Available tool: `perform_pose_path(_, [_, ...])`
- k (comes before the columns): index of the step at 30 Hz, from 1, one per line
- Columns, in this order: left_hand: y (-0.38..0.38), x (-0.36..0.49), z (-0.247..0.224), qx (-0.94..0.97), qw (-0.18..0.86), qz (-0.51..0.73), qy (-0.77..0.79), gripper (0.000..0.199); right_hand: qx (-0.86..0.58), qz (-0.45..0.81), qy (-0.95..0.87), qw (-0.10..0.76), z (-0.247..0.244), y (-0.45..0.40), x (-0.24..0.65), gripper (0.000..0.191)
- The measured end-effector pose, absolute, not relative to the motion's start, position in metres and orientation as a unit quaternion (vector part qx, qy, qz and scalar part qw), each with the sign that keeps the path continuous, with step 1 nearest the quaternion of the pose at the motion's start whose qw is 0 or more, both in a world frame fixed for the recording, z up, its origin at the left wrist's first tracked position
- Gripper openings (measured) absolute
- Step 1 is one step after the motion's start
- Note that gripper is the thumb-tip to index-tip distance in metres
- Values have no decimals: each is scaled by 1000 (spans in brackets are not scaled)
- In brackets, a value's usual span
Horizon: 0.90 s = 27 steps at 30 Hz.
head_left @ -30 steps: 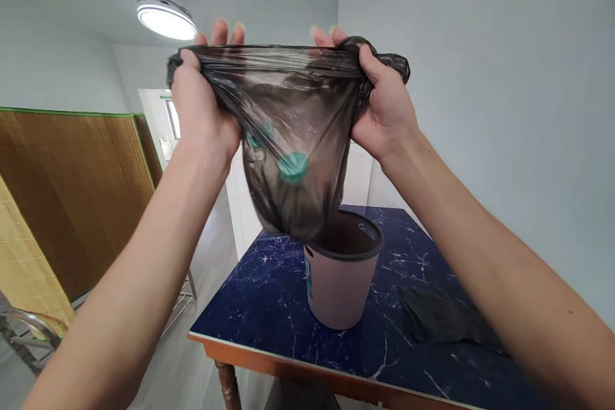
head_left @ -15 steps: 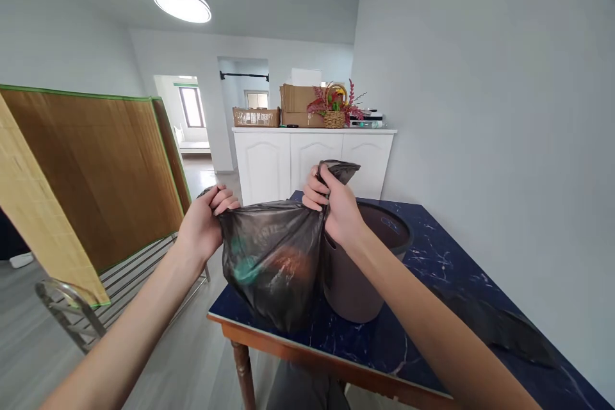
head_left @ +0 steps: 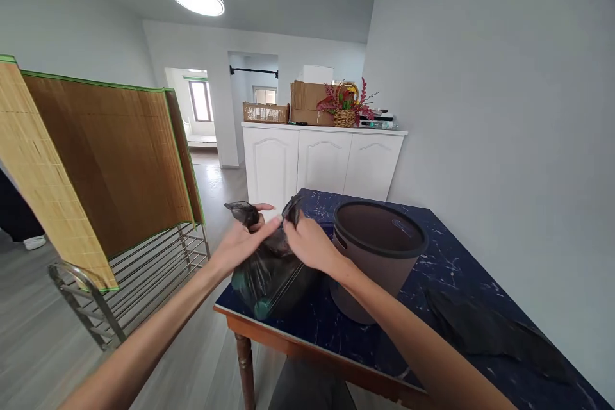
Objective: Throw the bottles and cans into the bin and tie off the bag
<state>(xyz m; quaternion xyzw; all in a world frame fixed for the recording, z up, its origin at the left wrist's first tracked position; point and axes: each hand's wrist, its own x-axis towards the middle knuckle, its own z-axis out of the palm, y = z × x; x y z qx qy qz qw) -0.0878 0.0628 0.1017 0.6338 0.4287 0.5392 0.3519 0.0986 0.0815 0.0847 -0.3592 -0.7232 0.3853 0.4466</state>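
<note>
A filled black plastic bag (head_left: 273, 282), with green showing through its thin film, rests at the left front corner of the blue marbled table (head_left: 321, 333). My left hand (head_left: 250, 236) grips the gathered left end of its top. Close beside it, nearly touching, my right hand (head_left: 305, 240) is closed on the right end, a dark tuft sticking up above the fingers. A brown waste bin (head_left: 375, 269) with a black rim stands upright just right of the bag, partly behind my right forearm. Flat black plastic (head_left: 494, 333) lies at the table's right side.
On the left a metal rack (head_left: 158, 269) stands by the table, with a bamboo mat (head_left: 106, 166) on it. Behind the table is a white cabinet (head_left: 321, 160) bearing boxes and a flower basket (head_left: 344, 116). A wall runs along the right.
Both hands have come together and lower, drawing the two stretched ends of the bag's top close to each other. The bag has sunk towards the table, and the bin's rim shows more fully.
</note>
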Motion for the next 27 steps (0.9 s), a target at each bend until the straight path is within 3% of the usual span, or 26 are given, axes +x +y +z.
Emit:
perform_pose_path(4, [55,-79,90,694,336,489,409,31,-313,441,-726,426,70,68,94,21])
perform_pose_path(7, [54,-77,80,670,321,518,424,39,-269,520,-695,417,58,63,95,35])
perform_pose_path(10, [54,-85,75,656,330,513,444,45,-254,568,-633,461,45,64,95,50])
perform_pose_path(12, [53,-95,78,680,327,477,450,50,-266,574,-595,497,39,67,92,50])
perform_pose_path(15, [49,-109,92,769,231,406,437,47,-292,575,-568,511,35,69,83,41])
perform_pose_path(19, [33,-110,108,861,110,320,380,22,-250,499,-689,462,37,60,62,72])
perform_pose_path(22, [19,-101,107,899,92,261,340,31,-224,381,-797,411,40,52,49,50])
perform_pose_path(24, [13,-97,104,908,86,247,328,41,-217,378,-815,382,42,49,48,35])
perform_pose_path(27, [12,-99,101,913,81,240,320,45,-175,399,-837,330,47,45,58,42])
